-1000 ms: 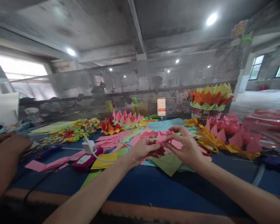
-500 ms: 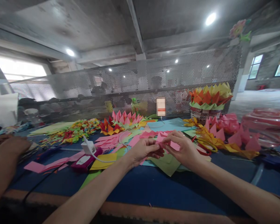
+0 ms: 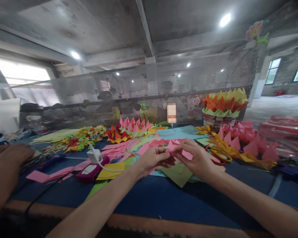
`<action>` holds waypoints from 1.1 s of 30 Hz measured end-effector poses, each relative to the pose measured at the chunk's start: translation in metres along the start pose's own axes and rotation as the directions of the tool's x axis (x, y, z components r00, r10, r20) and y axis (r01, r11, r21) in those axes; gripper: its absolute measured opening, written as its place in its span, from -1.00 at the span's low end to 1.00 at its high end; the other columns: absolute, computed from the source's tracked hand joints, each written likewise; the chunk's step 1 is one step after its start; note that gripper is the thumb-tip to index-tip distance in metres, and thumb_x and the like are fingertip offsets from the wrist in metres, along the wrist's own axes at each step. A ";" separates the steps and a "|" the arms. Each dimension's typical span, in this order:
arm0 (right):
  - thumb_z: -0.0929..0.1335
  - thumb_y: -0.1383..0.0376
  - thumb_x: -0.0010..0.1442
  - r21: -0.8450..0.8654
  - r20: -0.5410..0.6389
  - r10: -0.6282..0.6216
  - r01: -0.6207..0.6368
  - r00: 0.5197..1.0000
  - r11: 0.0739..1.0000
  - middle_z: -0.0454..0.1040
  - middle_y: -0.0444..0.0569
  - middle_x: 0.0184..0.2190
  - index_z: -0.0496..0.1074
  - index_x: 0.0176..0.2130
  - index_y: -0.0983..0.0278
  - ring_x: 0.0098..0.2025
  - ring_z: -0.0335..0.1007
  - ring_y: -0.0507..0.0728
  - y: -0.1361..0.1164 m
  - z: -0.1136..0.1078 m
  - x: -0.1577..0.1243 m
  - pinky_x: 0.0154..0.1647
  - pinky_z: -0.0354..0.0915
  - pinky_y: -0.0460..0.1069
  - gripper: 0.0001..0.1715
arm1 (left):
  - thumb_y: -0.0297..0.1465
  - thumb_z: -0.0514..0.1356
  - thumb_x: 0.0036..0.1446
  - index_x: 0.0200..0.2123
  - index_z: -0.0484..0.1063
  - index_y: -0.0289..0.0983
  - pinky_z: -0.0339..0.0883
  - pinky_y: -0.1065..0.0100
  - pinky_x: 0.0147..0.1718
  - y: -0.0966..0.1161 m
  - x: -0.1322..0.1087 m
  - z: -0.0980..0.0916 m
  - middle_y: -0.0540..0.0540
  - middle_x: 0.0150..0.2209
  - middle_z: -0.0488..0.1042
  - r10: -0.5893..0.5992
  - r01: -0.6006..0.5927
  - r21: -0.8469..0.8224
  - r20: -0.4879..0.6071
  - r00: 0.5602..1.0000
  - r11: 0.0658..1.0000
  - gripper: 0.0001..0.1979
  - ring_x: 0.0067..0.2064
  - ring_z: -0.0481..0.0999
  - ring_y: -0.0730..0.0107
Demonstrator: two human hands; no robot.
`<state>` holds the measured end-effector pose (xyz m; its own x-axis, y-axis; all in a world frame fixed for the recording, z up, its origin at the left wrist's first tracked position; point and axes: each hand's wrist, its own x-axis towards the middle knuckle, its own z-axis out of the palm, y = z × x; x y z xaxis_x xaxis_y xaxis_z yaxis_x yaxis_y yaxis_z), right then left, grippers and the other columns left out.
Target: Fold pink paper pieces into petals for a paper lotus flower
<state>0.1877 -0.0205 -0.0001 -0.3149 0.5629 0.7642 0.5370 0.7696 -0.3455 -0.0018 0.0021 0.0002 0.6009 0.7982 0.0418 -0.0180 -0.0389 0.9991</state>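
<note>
While the left hand (image 3: 155, 160) is pinching the folded pink paper (image 3: 172, 145) between thumb and fingers, the right hand (image 3: 197, 160) is gripping the same piece from the opposite side with its thumb and index finger. The folded pink paper is sitting between the two sets of fingertips, above the sheets; its underside is being hidden by the fingers. Directly below the hands, olive-green sheets (image 3: 178, 175) are lying on the blue tabletop (image 3: 149, 201). Just beside the right hand, scissors (image 3: 224, 155) with yellow handles are resting near a red-handled tool (image 3: 217, 161). To the left of the left hand, pink strips (image 3: 116, 150) are lying in a loose pile, and a white charger (image 3: 94, 155) is resting against a purple box (image 3: 91, 172). Farther left, a co-worker's hand (image 3: 16, 153) is reaching over the tabletop; its grip cannot be determined. Beyond the hands, pink pointed pieces (image 3: 135, 125) are standing in a row. At the far right, a basket (image 3: 213, 123) is carrying orange and yellow paper petals (image 3: 223, 101), and a transparent jar (image 3: 281, 137) is standing nearby. Behind everything, a perforated partition (image 3: 139, 84) is spanning the table's rear.
</note>
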 end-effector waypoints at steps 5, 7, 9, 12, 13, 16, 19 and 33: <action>0.32 0.40 0.12 -0.002 -0.011 -0.002 0.002 1.000 1.000 0.40 -0.09 -0.41 0.43 -0.37 0.22 -0.29 0.33 0.07 0.001 0.001 0.000 -0.23 0.24 -0.03 -0.89 | -0.24 0.23 0.00 -0.27 0.45 -0.38 0.33 0.33 -0.26 0.001 0.000 0.000 -0.22 -0.29 0.50 -0.004 0.004 0.003 -0.007 1.000 1.000 -0.69 -0.28 0.51 0.31; 0.32 0.40 0.11 -0.008 -0.014 0.000 0.000 1.000 1.000 0.40 -0.10 -0.41 0.44 -0.37 0.22 -0.30 0.33 0.07 0.000 0.001 0.000 -0.24 0.25 -0.03 -0.90 | -0.23 0.23 0.00 -0.27 0.45 -0.38 0.33 0.33 -0.26 0.001 0.000 0.000 -0.23 -0.28 0.50 -0.003 0.003 0.004 -0.007 1.000 1.000 -0.68 -0.28 0.51 0.32; 0.32 0.40 0.12 -0.014 -0.012 0.003 -0.003 1.000 1.000 0.41 -0.10 -0.41 0.44 -0.37 0.22 -0.30 0.33 0.07 0.000 0.001 0.000 -0.24 0.25 -0.02 -0.89 | -0.24 0.23 0.00 -0.27 0.45 -0.37 0.33 0.34 -0.27 0.001 -0.001 0.000 -0.22 -0.28 0.50 -0.002 0.002 0.001 0.001 1.000 1.000 -0.68 -0.27 0.51 0.32; 0.31 0.40 0.12 -0.017 -0.007 0.001 -0.002 1.000 1.000 0.41 -0.09 -0.41 0.44 -0.37 0.22 -0.30 0.33 0.07 -0.001 0.000 0.000 -0.24 0.25 -0.02 -0.89 | -0.24 0.24 -0.01 -0.28 0.45 -0.37 0.32 0.34 -0.27 0.002 -0.001 0.001 -0.22 -0.29 0.50 -0.004 0.004 -0.005 0.008 1.000 1.000 -0.69 -0.27 0.51 0.32; 0.31 0.39 0.12 -0.018 -0.008 -0.002 0.002 1.000 1.000 0.41 -0.08 -0.42 0.44 -0.37 0.22 -0.31 0.33 0.08 -0.001 0.000 0.000 -0.24 0.25 -0.01 -0.89 | -0.23 0.24 -0.02 -0.29 0.45 -0.37 0.33 0.34 -0.27 0.002 -0.001 0.001 -0.22 -0.29 0.50 -0.005 0.005 -0.006 0.006 1.000 1.000 -0.69 -0.28 0.51 0.32; 0.31 0.38 0.13 -0.017 -0.016 -0.014 0.014 1.000 1.000 0.41 -0.08 -0.41 0.44 -0.37 0.22 -0.32 0.33 0.08 -0.001 0.000 0.000 -0.25 0.26 -0.01 -0.89 | -0.23 0.24 -0.02 -0.29 0.45 -0.37 0.33 0.33 -0.27 0.002 -0.001 0.001 -0.22 -0.29 0.50 -0.005 0.005 -0.006 0.000 1.000 1.000 -0.69 -0.28 0.51 0.32; 0.30 0.39 0.13 -0.012 -0.014 -0.012 0.012 1.000 1.000 0.41 -0.07 -0.41 0.44 -0.37 0.22 -0.31 0.33 0.08 0.000 0.000 0.000 -0.26 0.25 -0.01 -0.88 | -0.24 0.24 -0.01 -0.28 0.45 -0.37 0.33 0.34 -0.27 0.001 -0.002 0.001 -0.21 -0.29 0.49 -0.003 0.003 -0.005 0.000 1.000 1.000 -0.69 -0.28 0.50 0.33; 0.30 0.41 0.12 -0.022 -0.018 -0.011 0.010 1.000 1.000 0.41 -0.08 -0.42 0.42 -0.39 0.22 -0.31 0.31 0.08 -0.002 -0.001 0.000 -0.23 0.24 -0.01 -0.87 | -0.22 0.25 -0.03 -0.28 0.45 -0.37 0.33 0.36 -0.29 0.000 0.000 -0.001 -0.22 -0.27 0.49 0.017 -0.017 0.001 -0.018 1.000 1.000 -0.67 -0.26 0.50 0.31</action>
<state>0.1871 -0.0222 0.0012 -0.3070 0.5492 0.7773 0.5511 0.7685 -0.3253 -0.0022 0.0025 0.0000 0.5861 0.8081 0.0589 -0.0271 -0.0531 0.9982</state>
